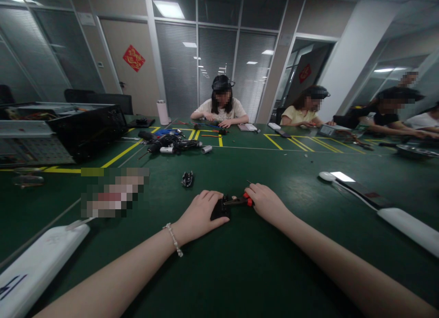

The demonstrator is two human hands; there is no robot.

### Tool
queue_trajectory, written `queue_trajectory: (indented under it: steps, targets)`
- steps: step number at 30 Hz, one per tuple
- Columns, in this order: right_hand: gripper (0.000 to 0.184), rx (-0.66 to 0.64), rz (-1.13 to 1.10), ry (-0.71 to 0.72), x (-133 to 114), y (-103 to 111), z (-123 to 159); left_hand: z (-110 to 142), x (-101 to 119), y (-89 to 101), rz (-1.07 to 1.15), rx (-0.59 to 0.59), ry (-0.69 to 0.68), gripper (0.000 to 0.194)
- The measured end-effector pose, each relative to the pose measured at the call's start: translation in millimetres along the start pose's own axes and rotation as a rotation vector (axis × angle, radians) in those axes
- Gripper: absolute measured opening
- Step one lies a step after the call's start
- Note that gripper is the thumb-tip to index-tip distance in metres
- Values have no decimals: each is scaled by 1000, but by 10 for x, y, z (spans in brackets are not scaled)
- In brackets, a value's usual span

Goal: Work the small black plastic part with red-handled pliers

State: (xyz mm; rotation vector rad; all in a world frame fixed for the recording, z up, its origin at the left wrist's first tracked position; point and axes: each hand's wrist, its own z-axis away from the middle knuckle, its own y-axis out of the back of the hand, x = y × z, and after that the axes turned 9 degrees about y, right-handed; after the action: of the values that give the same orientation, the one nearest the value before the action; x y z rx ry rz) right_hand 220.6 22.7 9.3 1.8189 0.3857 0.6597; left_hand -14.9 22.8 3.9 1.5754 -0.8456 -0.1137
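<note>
My left hand (198, 216) is closed around a small black part (221, 212), pressing it against the green table top. A beaded bracelet (173, 239) circles that wrist. In my right hand (270, 203) are red-handled pliers (240, 201), their dark jaws pointing left and meeting the upper edge of the black part. Whether the jaws grip anything cannot be made out. A thin dark tip sticks out above my right fingers. Beyond my left hand lies a separate small black and silver piece (187, 178).
A black computer case (85, 130) stands at the left. A power drill (161, 143) and cables lie farther back, near a pink bottle (163, 112). White devices flank me, including a power bank (408, 226) with a phone (360, 190). Several people sit across the table.
</note>
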Motion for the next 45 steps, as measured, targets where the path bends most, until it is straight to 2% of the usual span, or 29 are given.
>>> queue_trajectory:
  steps: [12,24,33,45]
  targets:
    - [30,41,18,31,16,-28,2,-2,18,11,-12,6,0,54]
    - [31,24,-11,20,12,-28,5,5,27,42,18,-30,20,54]
    - [31,10,3,3,-1,2,0,4,22,29,2,-15,7,53]
    - [32,62,1,48,14,-38,4,8,15,13,-1,-12,4,55]
